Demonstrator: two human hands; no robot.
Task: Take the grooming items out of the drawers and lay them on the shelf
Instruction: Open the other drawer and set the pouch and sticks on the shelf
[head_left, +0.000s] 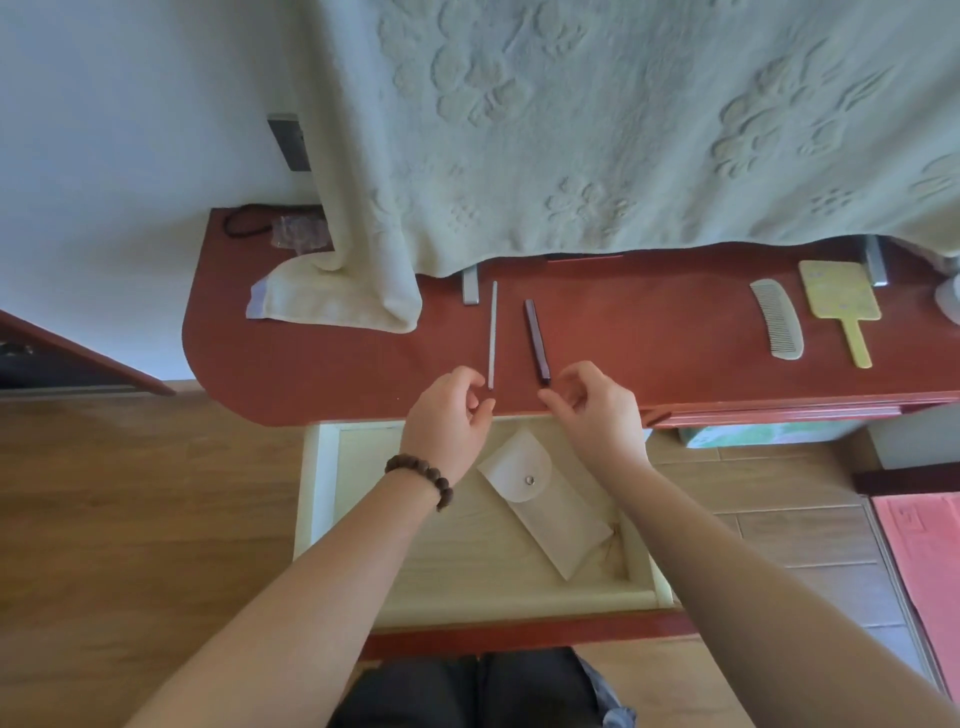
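On the red shelf (623, 353) lie a thin pale stick (492, 335) and a dark pen-shaped item (536, 340), side by side. My left hand (447, 415) hovers just below the stick's near end, fingers curled and apart, holding nothing. My right hand (597, 410) is just below the dark item's near end, also holding nothing. Further right on the shelf are a grey comb (779, 325) and a yellow hand mirror (841, 301). Below my hands the open drawer (317, 467) holds a translucent snap pouch (545, 499).
A pale embossed towel (571, 130) hangs over the shelf's back, its end folded at the left (332, 296). A dark hair tie (247, 223) and small plastic packet (301, 231) sit at the far left corner. Wood floor lies on both sides; a pink mat (924, 561) lies at right.
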